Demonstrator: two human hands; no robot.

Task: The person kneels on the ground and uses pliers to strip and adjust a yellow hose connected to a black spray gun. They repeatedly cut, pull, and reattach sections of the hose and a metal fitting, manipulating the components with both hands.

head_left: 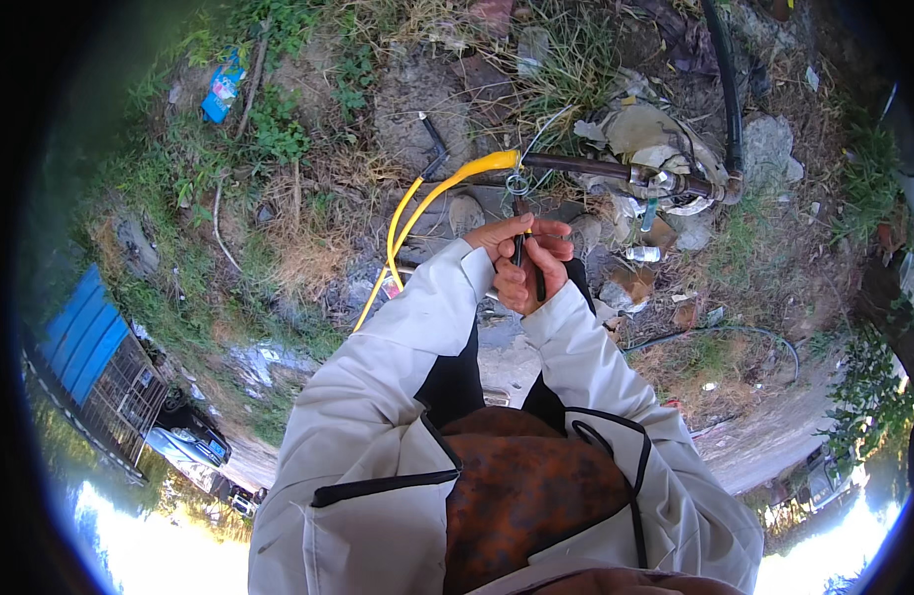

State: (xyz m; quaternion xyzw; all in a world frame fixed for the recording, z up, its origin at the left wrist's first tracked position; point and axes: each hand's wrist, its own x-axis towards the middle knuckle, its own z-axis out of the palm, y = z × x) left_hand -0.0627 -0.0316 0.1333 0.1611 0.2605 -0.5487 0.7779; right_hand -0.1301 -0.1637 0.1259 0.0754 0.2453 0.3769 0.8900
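On the far side of the hands lies rough ground (308, 198) of dry grass, weeds and bare dirt, strewn with litter. A grey rock (769, 149) sits at far right, next to a black hose (727, 89) that runs down from the top edge to the end of a dark metal pipe (596, 169). This pipe lies level across the scene, with crumpled paper and rags (645, 134) heaped behind and over it. A blue wrapper (222, 87) lies well apart at far left. At near left stands a blue-roofed shed (85, 342).

A yellow hose (417, 208) is pushed onto the left end of the pipe and curves down and left past the left sleeve. At the joint, a thin wire loop (517, 183) hangs just beneath the yellow hose end.

Both hands meet just near of that joint, pressed together. The left hand (502, 238) and the right hand (534, 273) are both closed around the dark handles of a pair of pliers (521, 233). The tool is slim and dark, standing roughly upright, with its nose pointing away toward the wire loop. Whether the nose actually bites the wire cannot be told; it is too small and partly hidden by fingers. White jacket sleeves cover both forearms, entering from the lower edge.
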